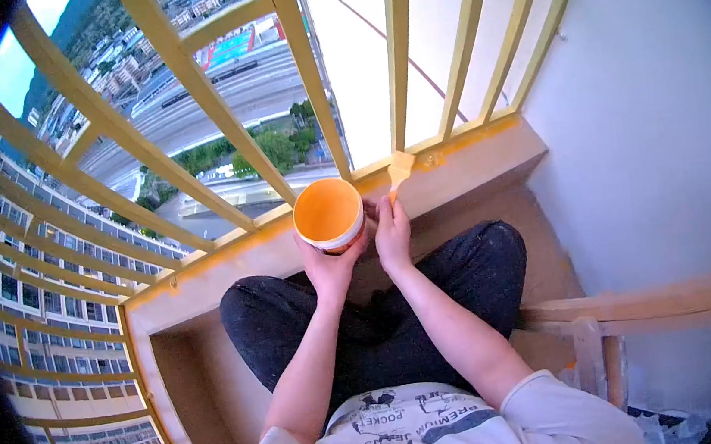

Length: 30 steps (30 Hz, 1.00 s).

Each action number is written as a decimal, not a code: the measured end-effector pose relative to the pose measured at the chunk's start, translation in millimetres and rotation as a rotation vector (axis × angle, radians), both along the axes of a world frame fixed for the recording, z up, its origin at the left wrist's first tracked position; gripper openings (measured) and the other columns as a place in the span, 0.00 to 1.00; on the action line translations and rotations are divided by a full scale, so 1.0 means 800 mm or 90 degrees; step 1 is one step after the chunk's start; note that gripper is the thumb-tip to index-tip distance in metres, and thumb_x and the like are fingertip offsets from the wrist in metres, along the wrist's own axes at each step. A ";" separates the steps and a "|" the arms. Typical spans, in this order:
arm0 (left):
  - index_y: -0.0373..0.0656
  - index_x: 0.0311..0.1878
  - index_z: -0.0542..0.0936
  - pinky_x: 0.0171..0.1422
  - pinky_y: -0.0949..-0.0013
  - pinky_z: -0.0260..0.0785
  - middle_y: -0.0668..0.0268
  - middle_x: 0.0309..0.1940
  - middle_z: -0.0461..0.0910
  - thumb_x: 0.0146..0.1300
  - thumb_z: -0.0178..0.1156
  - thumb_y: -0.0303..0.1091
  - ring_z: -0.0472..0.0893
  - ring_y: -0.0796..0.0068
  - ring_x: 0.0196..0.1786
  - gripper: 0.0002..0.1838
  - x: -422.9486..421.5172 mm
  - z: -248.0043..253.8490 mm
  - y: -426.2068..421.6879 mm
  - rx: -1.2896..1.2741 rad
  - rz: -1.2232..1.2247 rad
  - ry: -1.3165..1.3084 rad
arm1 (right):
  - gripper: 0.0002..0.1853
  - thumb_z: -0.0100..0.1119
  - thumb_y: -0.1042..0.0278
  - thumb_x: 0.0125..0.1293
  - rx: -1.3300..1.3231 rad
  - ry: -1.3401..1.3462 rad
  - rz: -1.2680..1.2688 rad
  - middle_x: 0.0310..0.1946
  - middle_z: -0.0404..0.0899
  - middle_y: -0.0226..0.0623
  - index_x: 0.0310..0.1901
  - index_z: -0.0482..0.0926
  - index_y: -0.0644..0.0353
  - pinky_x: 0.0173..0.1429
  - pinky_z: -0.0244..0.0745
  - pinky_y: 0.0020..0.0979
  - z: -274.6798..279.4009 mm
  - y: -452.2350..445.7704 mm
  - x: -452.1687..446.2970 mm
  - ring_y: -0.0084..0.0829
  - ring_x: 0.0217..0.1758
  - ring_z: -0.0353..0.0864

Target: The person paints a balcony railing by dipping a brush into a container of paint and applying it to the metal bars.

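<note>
A white bucket (345,242) with an orange-yellow inside is held up near the middle of the head view, its open top facing the camera. My left hand (331,263) is wrapped round its lower side. Just to the right, my right hand (392,234) grips the handle of a paintbrush (400,168), whose yellow-coated bristles point up and away. The brush head shows in front of the ledge, close to the base of the yellow railing (309,79). The bucket and the brush head are apart.
Yellow bars rise from a ledge (470,158) with orange-yellow paint along its edge. A white wall (638,106) stands at the right. Below it is a wooden frame (667,304). My crossed legs are under my hands. Buildings and roads lie far below beyond the bars.
</note>
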<state>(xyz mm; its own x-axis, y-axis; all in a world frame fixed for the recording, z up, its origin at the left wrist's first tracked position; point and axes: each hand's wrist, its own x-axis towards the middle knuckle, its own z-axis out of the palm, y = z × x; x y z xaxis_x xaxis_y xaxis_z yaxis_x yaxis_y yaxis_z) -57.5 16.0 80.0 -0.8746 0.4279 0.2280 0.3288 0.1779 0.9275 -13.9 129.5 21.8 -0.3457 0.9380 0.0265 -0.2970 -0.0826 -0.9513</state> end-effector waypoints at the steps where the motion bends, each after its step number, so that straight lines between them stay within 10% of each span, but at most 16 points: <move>1: 0.37 0.68 0.65 0.72 0.58 0.71 0.54 0.63 0.77 0.44 0.86 0.39 0.79 0.58 0.67 0.51 -0.001 -0.001 -0.002 -0.020 -0.006 -0.011 | 0.20 0.43 0.58 0.86 -0.007 -0.009 0.000 0.45 0.87 0.43 0.51 0.79 0.68 0.58 0.79 0.35 0.009 -0.005 0.009 0.34 0.49 0.87; 6: 0.37 0.71 0.67 0.72 0.58 0.73 0.56 0.64 0.79 0.42 0.87 0.36 0.81 0.61 0.65 0.53 0.042 0.024 -0.066 -0.037 -0.135 -0.040 | 0.17 0.44 0.58 0.86 0.005 -0.056 0.051 0.47 0.85 0.37 0.45 0.75 0.62 0.58 0.81 0.33 0.068 -0.018 0.092 0.31 0.49 0.86; 13: 0.39 0.72 0.70 0.76 0.56 0.67 0.55 0.69 0.75 0.42 0.88 0.40 0.76 0.58 0.72 0.53 0.112 0.085 -0.181 -0.019 -0.357 -0.170 | 0.12 0.43 0.60 0.86 -0.590 0.181 0.473 0.55 0.82 0.41 0.48 0.74 0.55 0.61 0.81 0.36 0.052 -0.098 0.204 0.33 0.55 0.83; 19: 0.42 0.74 0.68 0.74 0.52 0.69 0.54 0.70 0.73 0.42 0.86 0.45 0.74 0.51 0.72 0.56 0.113 0.087 -0.233 -0.026 -0.393 -0.032 | 0.28 0.35 0.57 0.87 -0.651 0.169 0.598 0.78 0.64 0.52 0.81 0.54 0.59 0.76 0.73 0.43 0.113 -0.147 0.197 0.45 0.78 0.70; 30: 0.42 0.77 0.66 0.80 0.45 0.56 0.53 0.73 0.70 0.40 0.83 0.59 0.69 0.53 0.77 0.61 0.098 0.124 -0.273 -0.007 -0.379 0.120 | 0.25 0.44 0.49 0.84 -0.943 0.284 0.732 0.66 0.78 0.40 0.72 0.70 0.56 0.68 0.79 0.46 0.047 -0.211 0.189 0.37 0.67 0.81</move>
<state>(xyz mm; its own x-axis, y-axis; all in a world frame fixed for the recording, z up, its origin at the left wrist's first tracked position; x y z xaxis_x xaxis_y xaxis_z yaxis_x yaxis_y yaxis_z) 21.1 -202.4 179.1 -0.4303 0.8330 0.3478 0.5324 -0.0769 0.8430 137.6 -38.9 59.2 -0.9148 -0.3461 -0.2084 0.3151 -0.9341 0.1682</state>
